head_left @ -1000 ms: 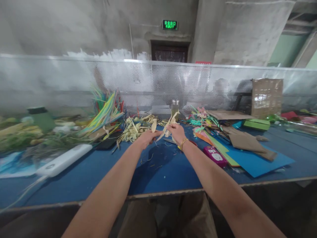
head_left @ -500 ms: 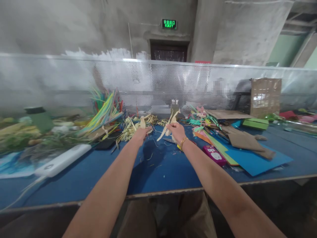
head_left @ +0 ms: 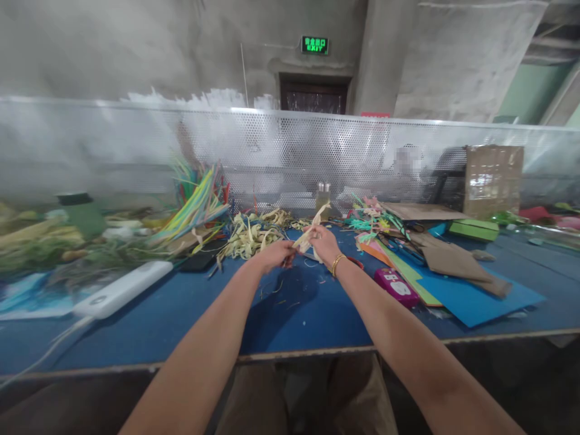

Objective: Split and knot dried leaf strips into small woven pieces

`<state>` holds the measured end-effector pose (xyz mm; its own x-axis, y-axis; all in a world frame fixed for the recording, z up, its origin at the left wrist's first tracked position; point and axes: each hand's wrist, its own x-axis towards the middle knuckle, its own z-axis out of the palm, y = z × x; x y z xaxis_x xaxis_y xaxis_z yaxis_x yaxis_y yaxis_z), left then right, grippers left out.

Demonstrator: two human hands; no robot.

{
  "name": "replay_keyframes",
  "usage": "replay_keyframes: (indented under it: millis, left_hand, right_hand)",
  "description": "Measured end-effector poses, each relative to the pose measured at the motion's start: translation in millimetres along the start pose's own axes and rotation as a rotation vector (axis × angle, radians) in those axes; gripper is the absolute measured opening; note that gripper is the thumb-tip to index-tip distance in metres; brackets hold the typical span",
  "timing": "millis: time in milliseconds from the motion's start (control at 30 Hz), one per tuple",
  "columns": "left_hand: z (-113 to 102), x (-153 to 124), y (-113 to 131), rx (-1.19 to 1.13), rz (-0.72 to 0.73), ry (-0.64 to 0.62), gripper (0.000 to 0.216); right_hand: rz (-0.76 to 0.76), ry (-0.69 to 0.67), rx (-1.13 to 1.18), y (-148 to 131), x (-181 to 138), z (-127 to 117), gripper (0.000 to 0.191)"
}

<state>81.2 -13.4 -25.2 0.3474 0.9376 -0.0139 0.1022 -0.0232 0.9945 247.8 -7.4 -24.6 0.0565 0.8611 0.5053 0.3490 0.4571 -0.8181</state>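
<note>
My right hand [head_left: 325, 244], with a gold bracelet at the wrist, pinches a bundle of pale dried corn husk [head_left: 321, 215] above the table. Close to its left, my left hand [head_left: 277, 254] has its fingers closed at the lower left end of the same husk; the exact contact is partly hidden. Beyond my left hand lies a loose pile of dried husk strips [head_left: 251, 237]. Beneath the right hand a scissors blade [head_left: 309, 257] shows, its handle mostly covered.
A white power strip [head_left: 124, 289] with its cord lies left, near a black flat object [head_left: 199, 261] and colourful stems [head_left: 202, 202]. Right are a purple box [head_left: 396, 287], blue paper [head_left: 475, 299] and cardboard [head_left: 448, 258]. A perforated metal screen [head_left: 254, 142] stands behind.
My left hand has left the husk pile and come right to the piece in my right hand, closing on its end. My right hand has stayed almost in place. The view has shifted slightly.
</note>
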Motion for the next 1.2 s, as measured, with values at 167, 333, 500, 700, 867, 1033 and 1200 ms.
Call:
replay_keyframes:
  millis: [167, 333, 500, 700, 867, 1033, 1200]
  left_hand:
    - [-10.5, 10.2, 2.7, -0.27, 0.17, 0.273, 0.016]
    - [-1.5, 9.3, 2.4, -0.259, 0.176, 0.123, 0.029]
    - [-0.9, 10.8, 1.3, -0.274, 0.185, 0.242, 0.029]
    - [-12.1, 10.5, 9.6, -0.467, 0.263, 0.468, 0.027]
    - [-21.6, 9.9, 12.2, -0.512, 0.271, 0.514, 0.029]
    - [-29.4, 8.4, 15.2, -0.515, 0.31, 0.579, 0.03]
    - [-29.0, 7.0, 16.7, -0.504, 0.319, 0.502, 0.034]
  right_hand:
    - [-0.067, -0.025, -0.048, -4.6, -2.1, -5.3, 0.083]
    - [0.037, -0.123, -0.061, 0.1, -4.7, 2.6, 0.112]
    - [0.021, -0.202, -0.077, 0.4, -4.7, 4.5, 0.102]
    - [0.015, -0.405, -0.145, -4.3, -6.9, 1.1, 0.042]
    - [0.076, -0.431, -0.012, 0.0, -8.5, 4.3, 0.037]
    - [0.173, -0.45, 0.079, 0.8, -10.4, 7.1, 0.032]
    - [0.23, -0.437, 0.181, 1.6, -13.1, 10.7, 0.022]
